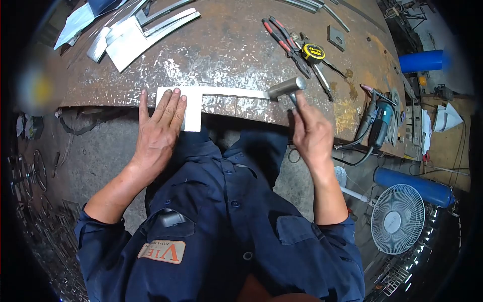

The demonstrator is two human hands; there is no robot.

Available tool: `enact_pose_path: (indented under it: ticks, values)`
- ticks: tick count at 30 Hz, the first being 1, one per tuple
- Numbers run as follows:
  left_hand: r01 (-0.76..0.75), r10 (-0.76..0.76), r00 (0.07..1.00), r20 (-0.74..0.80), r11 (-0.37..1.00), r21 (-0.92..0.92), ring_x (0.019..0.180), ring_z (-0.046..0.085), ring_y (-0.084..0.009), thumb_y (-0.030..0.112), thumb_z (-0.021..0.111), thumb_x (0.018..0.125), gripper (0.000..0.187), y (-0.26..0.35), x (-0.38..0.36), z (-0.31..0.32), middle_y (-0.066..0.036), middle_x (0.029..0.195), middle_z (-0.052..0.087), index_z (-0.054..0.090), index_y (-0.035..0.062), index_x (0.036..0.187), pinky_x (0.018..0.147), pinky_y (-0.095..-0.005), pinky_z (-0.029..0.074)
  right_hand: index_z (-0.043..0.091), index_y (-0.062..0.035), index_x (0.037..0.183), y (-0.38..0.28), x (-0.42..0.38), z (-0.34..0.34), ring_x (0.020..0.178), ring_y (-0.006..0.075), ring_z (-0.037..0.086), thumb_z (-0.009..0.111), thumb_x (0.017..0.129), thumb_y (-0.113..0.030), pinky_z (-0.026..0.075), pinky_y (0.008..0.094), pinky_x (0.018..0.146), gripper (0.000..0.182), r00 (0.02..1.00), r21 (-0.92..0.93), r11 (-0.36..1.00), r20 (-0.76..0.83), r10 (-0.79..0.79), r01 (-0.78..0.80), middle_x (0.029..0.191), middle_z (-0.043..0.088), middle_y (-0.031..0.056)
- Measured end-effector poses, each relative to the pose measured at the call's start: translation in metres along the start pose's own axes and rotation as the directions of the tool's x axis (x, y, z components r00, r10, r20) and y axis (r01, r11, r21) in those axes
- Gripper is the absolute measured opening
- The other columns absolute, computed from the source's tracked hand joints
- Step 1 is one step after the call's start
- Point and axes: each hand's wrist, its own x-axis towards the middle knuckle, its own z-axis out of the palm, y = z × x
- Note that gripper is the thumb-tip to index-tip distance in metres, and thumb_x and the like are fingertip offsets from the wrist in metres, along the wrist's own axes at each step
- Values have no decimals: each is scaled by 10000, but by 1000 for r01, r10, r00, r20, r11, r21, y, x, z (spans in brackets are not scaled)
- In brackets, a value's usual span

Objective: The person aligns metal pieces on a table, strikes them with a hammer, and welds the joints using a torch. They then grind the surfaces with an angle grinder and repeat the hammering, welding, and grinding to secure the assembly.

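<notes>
My left hand (159, 128) lies flat with its fingers spread, pressing on a white sheet-metal piece (193, 111) at the front edge of the table. A narrow strip (234, 92) of the same piece runs right along the edge, and part of the wide end hangs over it. In my right hand (314, 132) is a hammer (286, 88), gripped by its handle. Its steel head overlaps the strip's right end in this view. Most of the handle is hidden by my fingers.
On the rusty steel table (221, 55) lie red-handled pliers (284, 40), a yellow tape measure (313, 52) and a square metal block (336, 38). Sheet-metal offcuts (133, 43) are at back left. An angle grinder (381, 123) hangs near the right edge; a fan (397, 219) stands at right.
</notes>
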Motion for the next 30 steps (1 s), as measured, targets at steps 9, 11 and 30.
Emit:
enact_pose_path:
  ticks: [9,11,30]
  values:
    - [-4,4,1000,-6,999,-54,1495,480,-361,-9,556,893,640,-2,1,-3,-240,1581,515,496,-87,1525,1274,-724,129,671,-115,1434,-1,-8,17,758,384,687,728,943,-42,550,449,699,500,998,129,992,-67,7,2,864,678,188]
    - [-14,15,1000,5,998,-61,1492,480,-367,-19,547,888,642,-2,0,-3,-252,1582,509,495,-94,1524,1273,-726,122,688,-118,1414,1,-1,5,756,380,689,734,942,-57,550,447,697,479,999,86,996,-30,34,-32,861,677,184]
    - [14,0,999,48,956,-294,966,742,-356,49,773,816,323,-50,66,-63,-170,965,768,738,37,1137,1265,-570,314,755,-64,1262,41,0,69,1013,351,622,749,908,-162,489,473,925,367,930,-85,972,-319,180,-218,1086,684,139]
